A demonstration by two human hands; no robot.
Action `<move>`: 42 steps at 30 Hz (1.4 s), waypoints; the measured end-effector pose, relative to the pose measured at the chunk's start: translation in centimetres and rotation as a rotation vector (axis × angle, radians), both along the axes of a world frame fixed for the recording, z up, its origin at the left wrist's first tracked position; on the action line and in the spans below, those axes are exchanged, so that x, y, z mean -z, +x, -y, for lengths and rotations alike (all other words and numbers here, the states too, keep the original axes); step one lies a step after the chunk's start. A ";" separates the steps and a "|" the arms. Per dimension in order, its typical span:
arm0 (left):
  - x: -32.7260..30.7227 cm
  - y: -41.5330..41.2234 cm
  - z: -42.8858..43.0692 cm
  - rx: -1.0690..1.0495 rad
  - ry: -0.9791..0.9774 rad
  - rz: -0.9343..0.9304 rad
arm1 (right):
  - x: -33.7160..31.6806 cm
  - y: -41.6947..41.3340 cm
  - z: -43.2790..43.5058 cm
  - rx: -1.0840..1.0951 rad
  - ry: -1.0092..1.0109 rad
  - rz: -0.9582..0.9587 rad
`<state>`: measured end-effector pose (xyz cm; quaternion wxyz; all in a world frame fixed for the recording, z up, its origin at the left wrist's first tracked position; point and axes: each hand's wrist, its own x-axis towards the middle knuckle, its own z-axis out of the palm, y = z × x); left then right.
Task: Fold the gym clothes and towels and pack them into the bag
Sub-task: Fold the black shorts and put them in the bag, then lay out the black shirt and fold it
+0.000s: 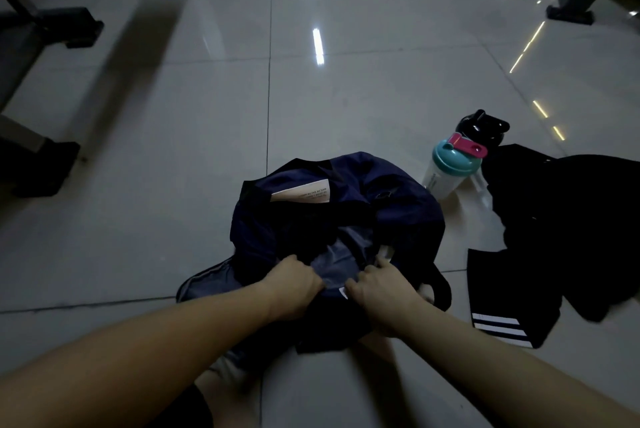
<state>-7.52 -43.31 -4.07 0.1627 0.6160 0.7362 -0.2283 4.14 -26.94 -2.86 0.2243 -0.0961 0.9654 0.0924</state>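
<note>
A navy blue bag lies crumpled on the tiled floor in front of me, with a white paper tag showing near its far side. My left hand grips the near edge of the bag's opening on the left. My right hand pinches the same edge on the right, and grey lining shows between them. Black gym clothes lie in a heap on the floor to the right. A black garment with white stripes lies beside the heap, nearer to me.
A clear shaker bottle with a teal lid and pink flap stands just right of the bag, with a black bottle behind it. Black gym equipment frames stand at far left and at top right. My knee shows at the bottom.
</note>
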 end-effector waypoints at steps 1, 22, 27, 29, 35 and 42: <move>0.3 -0.6 0.0 0.046 0.043 -0.077 | 0.5 0.0 -0.1 0.021 -0.006 -0.021; 1.8 -3.1 3.0 -0.189 0.285 -0.171 | 1.0 -3.5 2.1 -0.025 -0.047 -0.199; -2.8 -2.5 -1.6 -0.130 0.552 -0.059 | -3.3 -2.1 -1.0 -0.163 -0.243 -0.360; -4.3 -2.0 -4.3 -0.095 0.620 -0.044 | -6.0 -0.4 -3.5 -0.093 -0.192 -0.290; -8.8 2.5 -15.2 -0.022 0.629 0.084 | -11.6 5.8 -12.6 0.433 0.037 0.016; -9.9 7.1 -26.8 -0.116 0.564 0.324 | -11.0 12.4 -22.8 0.992 -0.124 0.020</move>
